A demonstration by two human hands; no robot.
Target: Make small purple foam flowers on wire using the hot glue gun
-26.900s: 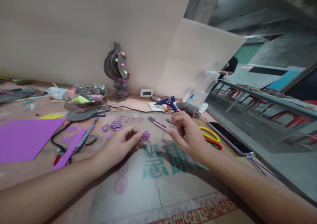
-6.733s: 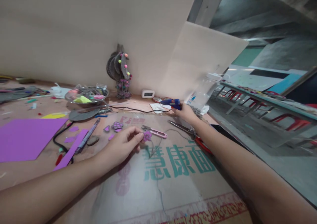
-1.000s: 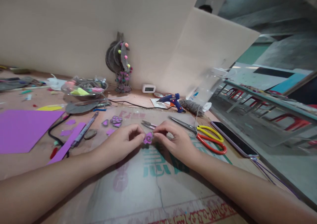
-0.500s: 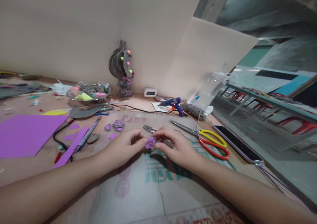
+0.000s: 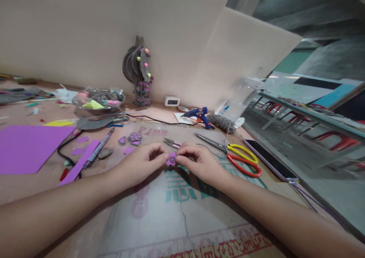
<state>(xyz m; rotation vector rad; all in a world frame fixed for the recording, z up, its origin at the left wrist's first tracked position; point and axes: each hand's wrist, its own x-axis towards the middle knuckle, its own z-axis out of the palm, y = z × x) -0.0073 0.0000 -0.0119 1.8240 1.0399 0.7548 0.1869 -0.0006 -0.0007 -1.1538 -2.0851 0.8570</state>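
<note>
A small purple flower piece (image 5: 171,159) with a grey cord on it is held between my two hands, above the covered tabletop. My left hand (image 5: 146,161) pinches its left side with thumb and fingertips. On its right side, the thumb and fingers of my right hand (image 5: 199,161) close on it. Small snips (image 5: 171,143) lie just behind the fingers. A finished-looking purple and grey flower (image 5: 135,137) and a small purple petal (image 5: 122,140) rest beyond my left hand.
Scissors (image 5: 242,159) and a phone (image 5: 270,160) lie to the right. Behind are a blue glue gun (image 5: 199,115), grey yarn (image 5: 221,122) and a small clock (image 5: 172,101). Purple sheet (image 5: 34,147), a pen (image 5: 99,147) and a filled bowl (image 5: 98,108) are at left.
The view has tilted slightly, so objects sit a little higher in it. The fingers of my right hand have closed nearer the flower piece, which has turned slightly.
</note>
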